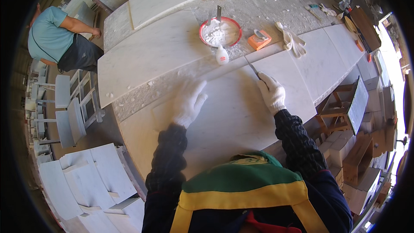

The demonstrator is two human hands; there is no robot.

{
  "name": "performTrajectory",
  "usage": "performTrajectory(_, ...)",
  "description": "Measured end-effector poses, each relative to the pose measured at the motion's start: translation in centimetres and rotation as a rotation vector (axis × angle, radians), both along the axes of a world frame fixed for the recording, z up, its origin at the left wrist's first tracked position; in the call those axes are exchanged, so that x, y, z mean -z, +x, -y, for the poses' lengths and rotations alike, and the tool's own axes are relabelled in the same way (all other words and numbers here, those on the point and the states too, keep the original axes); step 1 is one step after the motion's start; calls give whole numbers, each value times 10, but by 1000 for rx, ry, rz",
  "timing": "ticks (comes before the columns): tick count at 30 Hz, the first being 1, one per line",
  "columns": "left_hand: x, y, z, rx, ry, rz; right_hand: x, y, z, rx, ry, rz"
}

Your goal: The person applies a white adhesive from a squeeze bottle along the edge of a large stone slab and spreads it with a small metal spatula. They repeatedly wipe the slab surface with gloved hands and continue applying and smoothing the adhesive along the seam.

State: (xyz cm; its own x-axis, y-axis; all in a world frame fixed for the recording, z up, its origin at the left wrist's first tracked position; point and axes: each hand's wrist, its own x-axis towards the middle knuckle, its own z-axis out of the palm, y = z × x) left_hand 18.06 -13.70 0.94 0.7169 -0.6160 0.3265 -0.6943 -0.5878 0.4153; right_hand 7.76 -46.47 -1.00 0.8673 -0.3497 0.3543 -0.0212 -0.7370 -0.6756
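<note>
1. Facing a round bowl (240,33), bottle (222,56) and limp glove (292,39) on gritty table (267,9).
2. Gripping a thin blade (253,68) in right hand (271,92) at edge of smooth slab (228,114).
3. Holding left hand (189,103) open over it.

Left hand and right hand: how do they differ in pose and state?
The left hand looks blurred and empty; the right hand looks sharper and holds a thin-bladed tool. The left hand is opened out, while the right hand's grip curls around the tool. Both wear white gloves.
</note>
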Motion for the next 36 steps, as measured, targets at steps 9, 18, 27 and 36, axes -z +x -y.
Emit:
performTrajectory(9,1,-9,-23,5,-350,-323,-2,1,0,-7,2,1)
performTrajectory(18,-4,-1,-11,103,161,84,-2,2,0,1,-3,7)
performTrajectory(27,2,-27,-16,-186,-635,-524,-2,1,-1,8,-7,-11)
performTrajectory(36,-11,-42,8,-98,-19,-169,-6,1,-2,5,-5,-15)
